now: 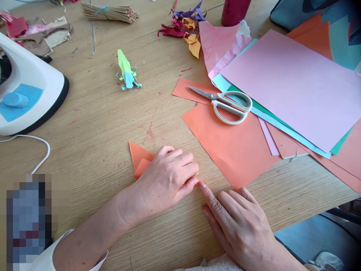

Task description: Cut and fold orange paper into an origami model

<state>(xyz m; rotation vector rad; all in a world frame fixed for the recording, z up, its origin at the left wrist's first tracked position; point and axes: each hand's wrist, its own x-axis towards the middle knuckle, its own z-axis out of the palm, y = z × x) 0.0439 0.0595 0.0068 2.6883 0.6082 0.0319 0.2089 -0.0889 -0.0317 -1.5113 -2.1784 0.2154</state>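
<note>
A folded orange paper (141, 160) lies on the near middle of the wooden table (93, 158). The left hand (172, 175) covers much of it, fingers bent and close together; whether they pinch it, I cannot tell. The right hand (238, 218) stretches its index finger to the paper's right tip, thumb apart from that finger, other fingers bent. Farther right lies a flat orange sheet (231, 146), with scissors (229, 107) across its far part, beside stacked coloured paper (293, 86). Farther left sits a green-and-blue folded figure (126, 71); a white appliance (34, 75) stands at far left.
</note>
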